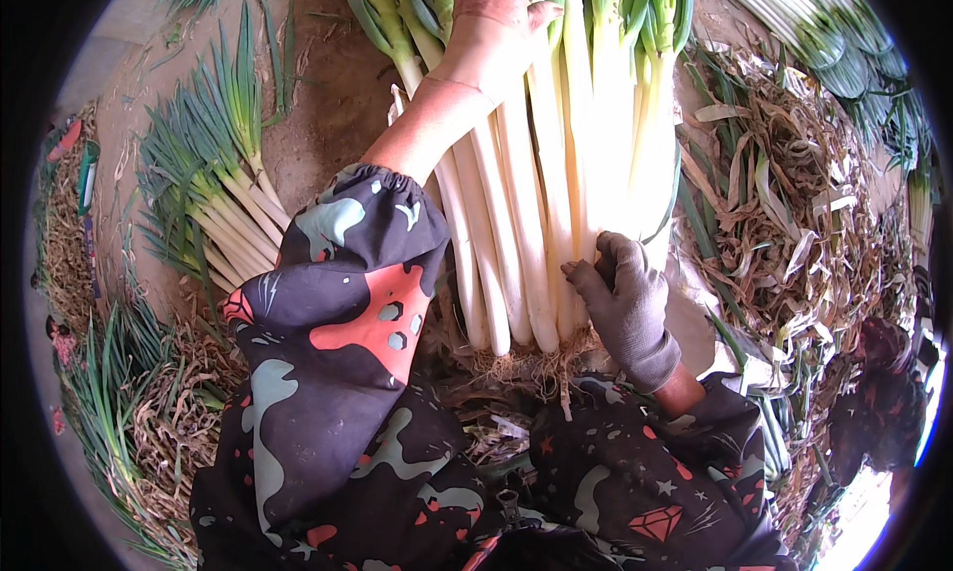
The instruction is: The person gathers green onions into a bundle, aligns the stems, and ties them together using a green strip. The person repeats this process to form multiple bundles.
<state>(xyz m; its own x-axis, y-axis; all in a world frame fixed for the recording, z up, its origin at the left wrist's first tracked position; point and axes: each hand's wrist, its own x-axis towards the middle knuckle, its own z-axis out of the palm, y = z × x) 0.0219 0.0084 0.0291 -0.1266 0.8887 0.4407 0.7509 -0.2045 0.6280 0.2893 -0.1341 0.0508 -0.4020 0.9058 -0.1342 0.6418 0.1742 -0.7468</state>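
The leeks [511, 223] stand before me, running from the centre up to 12 o'clock, roots [566, 364] toward 6. My left hand [493, 15] lies over their upper part at 12; its fingers run out of view, so I can't tell how they grip. My gloved right hand [630, 308], at 4, has fingers partly curled, thumb and a fingertip against the shafts. I'd judge the work partway: shafts look pale and mostly clean, while roots remain on and I see no tie. A smaller heap [233, 223] lies loose between 9 and 10; a neater pile [794, 20] sits near 2. Room is best over bare soil [333, 104] at 11; husks [804, 204] crowd 3, and my left sleeve [347, 318] blocks 8.
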